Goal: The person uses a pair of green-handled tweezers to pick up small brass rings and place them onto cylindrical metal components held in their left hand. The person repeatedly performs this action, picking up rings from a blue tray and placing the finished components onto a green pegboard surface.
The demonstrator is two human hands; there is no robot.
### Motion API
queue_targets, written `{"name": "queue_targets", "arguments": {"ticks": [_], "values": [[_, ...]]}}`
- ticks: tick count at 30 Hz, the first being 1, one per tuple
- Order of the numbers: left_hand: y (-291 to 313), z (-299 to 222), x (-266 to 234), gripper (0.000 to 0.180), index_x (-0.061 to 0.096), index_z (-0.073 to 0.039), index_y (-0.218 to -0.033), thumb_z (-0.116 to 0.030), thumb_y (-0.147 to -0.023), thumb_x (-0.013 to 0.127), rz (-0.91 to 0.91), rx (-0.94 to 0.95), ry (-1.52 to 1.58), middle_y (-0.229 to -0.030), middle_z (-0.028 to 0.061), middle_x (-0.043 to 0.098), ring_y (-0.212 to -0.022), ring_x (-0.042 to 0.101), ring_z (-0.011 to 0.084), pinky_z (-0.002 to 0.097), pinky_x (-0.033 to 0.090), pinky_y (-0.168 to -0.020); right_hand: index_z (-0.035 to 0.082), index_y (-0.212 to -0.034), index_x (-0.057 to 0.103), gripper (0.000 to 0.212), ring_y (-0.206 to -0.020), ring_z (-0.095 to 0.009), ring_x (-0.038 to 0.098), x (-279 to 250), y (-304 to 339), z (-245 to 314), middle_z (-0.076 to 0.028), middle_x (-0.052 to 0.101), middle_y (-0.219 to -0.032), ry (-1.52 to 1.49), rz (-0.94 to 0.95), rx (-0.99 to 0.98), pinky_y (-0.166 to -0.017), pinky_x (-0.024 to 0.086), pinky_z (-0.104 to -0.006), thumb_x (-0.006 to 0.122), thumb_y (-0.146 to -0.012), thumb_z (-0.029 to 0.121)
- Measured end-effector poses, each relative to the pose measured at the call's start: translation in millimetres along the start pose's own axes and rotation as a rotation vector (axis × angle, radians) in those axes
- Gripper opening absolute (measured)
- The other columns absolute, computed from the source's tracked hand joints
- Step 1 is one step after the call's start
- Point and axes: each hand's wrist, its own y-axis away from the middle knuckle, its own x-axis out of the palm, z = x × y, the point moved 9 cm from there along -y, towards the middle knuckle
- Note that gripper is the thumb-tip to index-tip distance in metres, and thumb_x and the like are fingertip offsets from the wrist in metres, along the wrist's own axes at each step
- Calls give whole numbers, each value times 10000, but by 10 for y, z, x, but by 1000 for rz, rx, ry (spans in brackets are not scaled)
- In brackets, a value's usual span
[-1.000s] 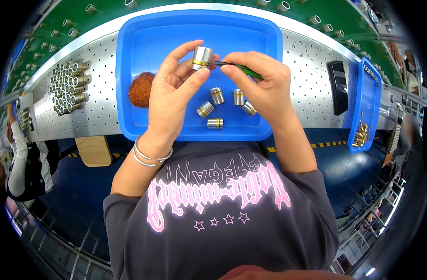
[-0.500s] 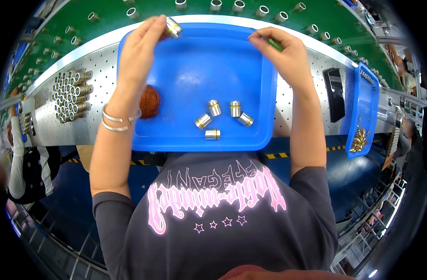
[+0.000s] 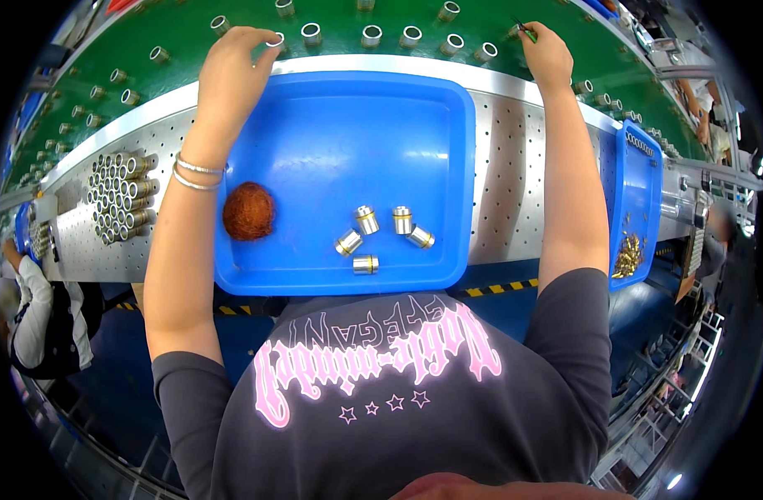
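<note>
Since we're looking down past our own dark T-shirt point(image 3: 381, 375), the closest stuff is the big blue tray point(image 3: 348, 133), with five banded metal cylinders point(image 3: 366, 265) lying in its near half, bunched a bit right of middle. A fuzzy reddish-brown ball point(image 3: 249, 212) sits by the tray's left wall. Around the tray is a perforated metal bench point(image 3: 498, 167), with a tight bunch of similar cylinders point(image 3: 119, 196) out on the left and a smaller blue tray point(image 3: 640, 187) on the right, little brass-coloured bits point(image 3: 629, 254) piled at its near end. Farther out, both arms reach across to the green surface point(image 3: 340, 21), where more cylinders stand spread about. Our left hand point(image 3: 238, 62) is over at far left, thumb and finger either side of one upright cylinder point(image 3: 276, 39); honestly we can't tell if they're squeezing it or just around it, because the fingertips cover part of it. Our right hand point(image 3: 550, 54), at far right, has its fingers closed on a slim green-handled tool point(image 3: 530, 36), dark tip pointing away and just beside another cylinder point(image 3: 513, 32). We'd call this the handling-at-the-green-surface step, one cylinder per hand. As we judge it, the next move calls for a light, straight touch on the left and, on the right, keeping that tool tucked so the fingertips are free to pinch.
</note>
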Motion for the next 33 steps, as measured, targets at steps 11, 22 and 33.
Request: {"name": "queue_targets", "arguments": {"ticks": [11, 22, 33], "values": [[537, -939, -173, 309, 613, -65, -1081, -95, -776, 653, 186, -107, 684, -1015, 81, 620, -921, 598, 203, 301, 458, -829, 4, -937, 646, 199, -798, -62, 535, -632, 988, 1700, -2, 619, -863, -1130, 480, -181, -714, 413, -196, 661, -819, 164], [1178, -1082, -96, 459, 486, -26, -1237, 60, -801, 599, 243, -445, 1177, -1042, 100, 587, -986, 596, 170, 282, 500, -865, 21, -940, 639, 200, -713, -159, 610, -1103, 1769, 2231, -76, 647, -816, -1199, 390, -283, -638, 479, -249, 676, -756, 90], [1364, -993, -29, 450, 468, -45, -1263, -48, -838, 616, 255, -719, 1574, -1079, 120, 594, -1019, 584, 194, 290, 467, -903, 35, -834, 621, 86, -604, -86, 516, -1025, 1939, 2221, -13, 578, -687, -1299, 525, -104, -526, 388, -226, 660, -783, 93]]}}
